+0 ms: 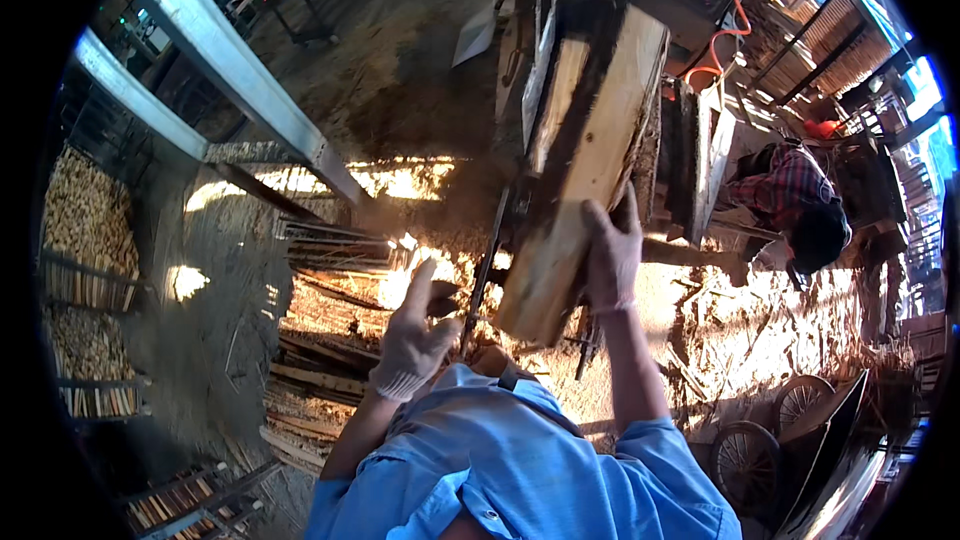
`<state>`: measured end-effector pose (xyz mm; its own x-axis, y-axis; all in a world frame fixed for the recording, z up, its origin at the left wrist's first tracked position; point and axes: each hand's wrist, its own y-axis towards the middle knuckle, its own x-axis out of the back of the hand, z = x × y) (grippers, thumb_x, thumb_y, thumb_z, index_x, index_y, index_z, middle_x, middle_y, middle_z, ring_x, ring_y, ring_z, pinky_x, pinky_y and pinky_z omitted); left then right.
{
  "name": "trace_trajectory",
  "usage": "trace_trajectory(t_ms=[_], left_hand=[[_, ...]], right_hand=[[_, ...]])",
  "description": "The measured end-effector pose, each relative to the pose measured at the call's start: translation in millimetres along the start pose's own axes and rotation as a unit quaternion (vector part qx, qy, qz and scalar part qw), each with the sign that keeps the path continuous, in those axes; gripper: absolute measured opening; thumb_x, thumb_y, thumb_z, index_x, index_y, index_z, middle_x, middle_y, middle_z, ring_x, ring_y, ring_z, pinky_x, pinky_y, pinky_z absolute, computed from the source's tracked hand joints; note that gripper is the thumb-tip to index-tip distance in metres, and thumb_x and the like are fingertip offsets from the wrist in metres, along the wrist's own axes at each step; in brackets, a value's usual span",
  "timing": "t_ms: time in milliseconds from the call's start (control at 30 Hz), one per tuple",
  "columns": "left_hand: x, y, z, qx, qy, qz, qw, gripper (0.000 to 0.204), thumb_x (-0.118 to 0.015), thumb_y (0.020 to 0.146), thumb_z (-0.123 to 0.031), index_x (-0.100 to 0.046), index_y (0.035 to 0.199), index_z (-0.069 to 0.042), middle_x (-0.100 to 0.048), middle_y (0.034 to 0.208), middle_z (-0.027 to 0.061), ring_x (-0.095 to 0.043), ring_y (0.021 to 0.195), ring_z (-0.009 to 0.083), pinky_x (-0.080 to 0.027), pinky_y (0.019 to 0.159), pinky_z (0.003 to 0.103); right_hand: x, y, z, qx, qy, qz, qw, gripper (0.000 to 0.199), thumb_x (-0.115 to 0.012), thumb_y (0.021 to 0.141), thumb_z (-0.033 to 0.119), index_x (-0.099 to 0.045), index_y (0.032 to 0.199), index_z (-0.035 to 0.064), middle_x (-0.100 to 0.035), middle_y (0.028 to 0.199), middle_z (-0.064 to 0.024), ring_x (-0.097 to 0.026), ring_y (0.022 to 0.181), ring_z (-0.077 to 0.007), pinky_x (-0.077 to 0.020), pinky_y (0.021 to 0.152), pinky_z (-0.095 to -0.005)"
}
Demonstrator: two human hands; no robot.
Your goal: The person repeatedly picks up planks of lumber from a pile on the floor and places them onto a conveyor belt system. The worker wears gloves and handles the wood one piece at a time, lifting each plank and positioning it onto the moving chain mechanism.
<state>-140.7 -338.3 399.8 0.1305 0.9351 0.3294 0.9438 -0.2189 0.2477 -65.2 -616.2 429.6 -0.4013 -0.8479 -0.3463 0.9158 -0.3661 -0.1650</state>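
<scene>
A thick wooden plank (590,160) with dark bark along its edges lies lengthwise in front of me, its near end close to my body. My right hand (612,258), in a pale knit glove, grips its right edge, with the thumb on the upper face. My left hand (415,335), also gloved, is apart from the plank on its left, thumb and forefinger spread, holding nothing. A narrower piece of wood (560,90) lies left of the plank. Beneath the plank, a dark metal frame is partly hidden.
Bark-edged strips (320,370) lie stacked at left on sawdust. Metal posts (230,60) rise at far left. Another person (795,195) in a checked shirt bends over at right, beside more boards (708,160). A wheeled cart (748,460) stands lower right; an orange hose (738,25) hangs behind.
</scene>
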Motion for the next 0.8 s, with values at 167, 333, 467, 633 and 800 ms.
trace_trajectory(t_ms=[167,333,467,633,800], left_hand=[[29.6,-80.8,59.2,0.270,-0.056,-0.106,0.955,0.061,-0.066,0.100,-0.021,-0.042,0.150,0.003,-0.067,0.108,0.0115,-0.065,0.090,0.0167,-0.054,0.073,0.028],[54.4,-180.9,94.9,0.405,-0.187,-0.280,0.850,0.045,-0.059,0.102,-0.023,-0.052,0.140,0.000,-0.061,0.092,0.0029,-0.055,0.073,0.0100,-0.047,0.062,0.026],[60.6,-213.6,97.1,0.511,-0.144,-0.317,0.786,0.047,-0.057,0.102,-0.027,-0.052,0.141,-0.001,-0.063,0.092,0.0038,-0.059,0.072,0.0114,-0.050,0.062,0.027],[54.1,-266.3,89.8,0.459,-0.142,-0.384,0.788,0.039,-0.062,0.099,-0.027,-0.059,0.127,0.000,-0.062,0.092,0.0064,-0.061,0.077,0.0141,-0.055,0.066,0.032],[51.4,-249.4,111.9,0.534,-0.173,-0.377,0.737,0.046,-0.063,0.099,-0.031,-0.061,0.133,0.000,-0.069,0.104,0.0075,-0.066,0.087,0.0149,-0.055,0.075,0.030]], right_hand=[[72.7,138.5,-20.4,0.090,-0.179,-0.029,0.979,0.044,-0.074,0.092,0.015,-0.062,0.130,-0.0016,-0.072,0.110,-0.0073,-0.066,0.094,-0.0144,-0.0534,0.082,-0.0284],[40.1,240.8,-41.9,0.048,-0.124,-0.005,0.991,0.041,-0.078,0.086,0.024,-0.066,0.116,-0.0006,-0.072,0.100,-0.0078,-0.065,0.087,-0.0145,-0.0508,0.077,-0.0299],[8.3,342.3,-64.5,0.012,-0.565,-0.079,0.821,0.055,-0.069,0.088,0.046,-0.067,0.122,0.0025,-0.072,0.114,-0.0199,-0.068,0.107,-0.0315,-0.0533,0.092,-0.0423],[21.8,359.2,-106.2,0.110,-0.661,0.027,0.742,0.038,-0.058,0.099,0.036,-0.067,0.122,0.0067,-0.072,0.111,-0.0136,-0.068,0.098,-0.0284,-0.0552,0.082,-0.0410],[52.7,360.1,-89.4,0.032,-0.728,0.016,0.685,0.092,-0.059,0.082,0.082,-0.070,0.125,0.0016,-0.072,0.115,-0.0240,-0.070,0.108,-0.0346,-0.0534,0.090,-0.0456]])
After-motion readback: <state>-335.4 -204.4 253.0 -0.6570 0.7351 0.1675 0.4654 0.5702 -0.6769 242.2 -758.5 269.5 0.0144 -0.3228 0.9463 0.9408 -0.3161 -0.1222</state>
